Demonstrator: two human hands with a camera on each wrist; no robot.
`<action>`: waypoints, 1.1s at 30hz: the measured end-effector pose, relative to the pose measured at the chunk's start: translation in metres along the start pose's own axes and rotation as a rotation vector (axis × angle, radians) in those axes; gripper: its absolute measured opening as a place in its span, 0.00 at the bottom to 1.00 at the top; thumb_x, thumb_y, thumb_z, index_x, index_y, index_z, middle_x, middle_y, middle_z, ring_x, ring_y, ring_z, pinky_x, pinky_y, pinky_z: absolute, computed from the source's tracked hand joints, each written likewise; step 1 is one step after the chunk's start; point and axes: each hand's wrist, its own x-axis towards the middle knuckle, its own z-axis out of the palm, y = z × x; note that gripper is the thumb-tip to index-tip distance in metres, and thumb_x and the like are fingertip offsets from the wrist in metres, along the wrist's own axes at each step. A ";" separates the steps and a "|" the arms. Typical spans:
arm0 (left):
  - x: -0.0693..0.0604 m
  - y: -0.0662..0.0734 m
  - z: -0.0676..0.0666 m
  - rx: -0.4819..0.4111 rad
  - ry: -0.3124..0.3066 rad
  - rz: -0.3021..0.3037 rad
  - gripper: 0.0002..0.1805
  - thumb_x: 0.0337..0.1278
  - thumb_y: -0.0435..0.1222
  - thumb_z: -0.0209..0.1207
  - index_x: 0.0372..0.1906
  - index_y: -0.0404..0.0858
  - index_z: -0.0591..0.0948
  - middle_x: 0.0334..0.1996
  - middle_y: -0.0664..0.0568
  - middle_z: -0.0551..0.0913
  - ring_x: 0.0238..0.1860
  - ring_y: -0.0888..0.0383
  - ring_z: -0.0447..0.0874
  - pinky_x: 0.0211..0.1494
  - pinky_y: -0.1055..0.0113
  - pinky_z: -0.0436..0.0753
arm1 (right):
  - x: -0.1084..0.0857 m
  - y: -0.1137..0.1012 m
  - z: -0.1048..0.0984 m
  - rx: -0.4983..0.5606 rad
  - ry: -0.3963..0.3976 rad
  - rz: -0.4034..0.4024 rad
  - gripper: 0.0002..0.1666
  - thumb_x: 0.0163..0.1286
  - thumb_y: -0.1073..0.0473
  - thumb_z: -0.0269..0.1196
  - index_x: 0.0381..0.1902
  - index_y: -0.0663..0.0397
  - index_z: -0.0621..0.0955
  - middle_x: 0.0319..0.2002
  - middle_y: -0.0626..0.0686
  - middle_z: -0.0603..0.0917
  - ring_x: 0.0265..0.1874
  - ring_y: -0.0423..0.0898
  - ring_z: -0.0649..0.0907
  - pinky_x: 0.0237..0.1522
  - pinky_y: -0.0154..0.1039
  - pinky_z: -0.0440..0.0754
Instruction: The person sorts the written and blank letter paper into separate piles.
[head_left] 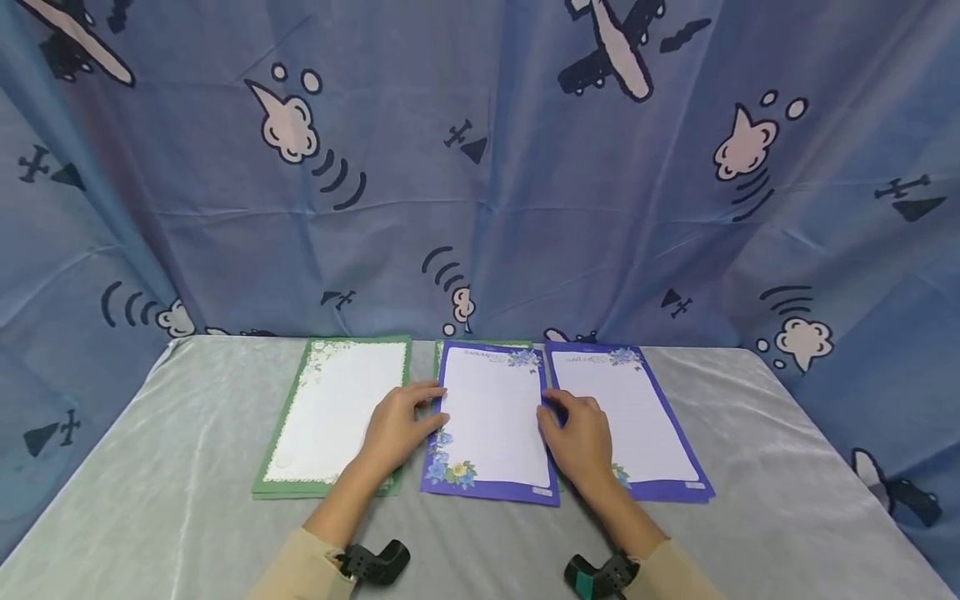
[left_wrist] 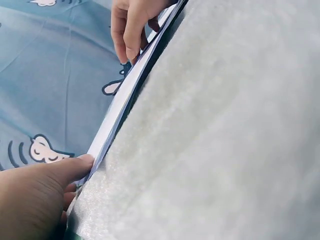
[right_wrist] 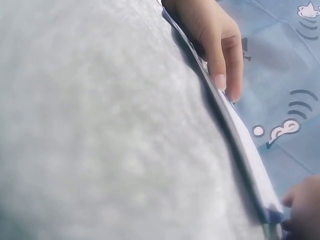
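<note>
A sheet of paper (head_left: 491, 421) with a purple border, blue flowers and a yellow flower lies between the two hands. It covers most of a green-bordered sheet (head_left: 437, 354), whose top edge shows behind it. My left hand (head_left: 397, 425) holds the left edge of the purple-bordered sheet; in the left wrist view its thumb (left_wrist: 82, 162) lies over the edge, with the other fingers below. On the opposite edge, my right hand (head_left: 581, 437) holds the sheet between thumb and fingers. The left wrist view shows the right hand's fingers (left_wrist: 131, 42) at the far end.
To the left is a stack of green-bordered paper (head_left: 330, 417), partly under the left forearm. On the right, more purple-bordered paper (head_left: 637, 425) lies partly behind the right hand. A pale cloth covers the table (head_left: 150, 467); a blue patterned curtain (head_left: 480, 167) hangs behind.
</note>
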 end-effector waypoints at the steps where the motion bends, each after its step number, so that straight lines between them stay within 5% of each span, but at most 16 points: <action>1: 0.000 0.000 0.000 0.002 -0.001 -0.001 0.20 0.54 0.40 0.73 0.53 0.43 0.88 0.61 0.49 0.84 0.64 0.46 0.81 0.67 0.48 0.78 | 0.000 0.001 0.000 0.004 0.000 -0.012 0.17 0.62 0.59 0.70 0.49 0.57 0.88 0.42 0.61 0.91 0.45 0.60 0.84 0.47 0.57 0.78; 10: 0.002 0.002 -0.003 -0.005 0.001 -0.020 0.15 0.54 0.40 0.73 0.48 0.43 0.90 0.61 0.51 0.85 0.62 0.47 0.82 0.67 0.48 0.77 | 0.001 0.000 0.000 0.098 -0.007 -0.088 0.17 0.59 0.69 0.70 0.48 0.59 0.88 0.45 0.60 0.90 0.42 0.55 0.86 0.48 0.53 0.83; 14: 0.002 0.001 -0.003 -0.014 -0.007 -0.023 0.15 0.53 0.40 0.73 0.47 0.43 0.90 0.61 0.51 0.84 0.63 0.46 0.81 0.66 0.48 0.78 | 0.000 0.000 0.001 0.154 0.002 -0.107 0.16 0.58 0.74 0.69 0.45 0.59 0.88 0.38 0.58 0.89 0.33 0.49 0.84 0.37 0.41 0.83; 18: 0.000 0.001 -0.001 -0.016 -0.011 -0.026 0.15 0.54 0.40 0.73 0.47 0.44 0.90 0.61 0.51 0.85 0.62 0.46 0.82 0.66 0.48 0.78 | -0.002 0.001 0.001 0.172 -0.006 -0.098 0.15 0.59 0.74 0.68 0.43 0.59 0.89 0.32 0.56 0.88 0.26 0.43 0.79 0.30 0.32 0.76; 33: -0.001 -0.002 0.000 -0.017 0.007 -0.004 0.13 0.54 0.40 0.73 0.45 0.43 0.90 0.60 0.50 0.85 0.63 0.46 0.82 0.67 0.48 0.78 | 0.001 -0.001 0.000 0.226 -0.050 0.019 0.18 0.60 0.73 0.61 0.45 0.58 0.90 0.30 0.56 0.88 0.25 0.40 0.76 0.30 0.30 0.73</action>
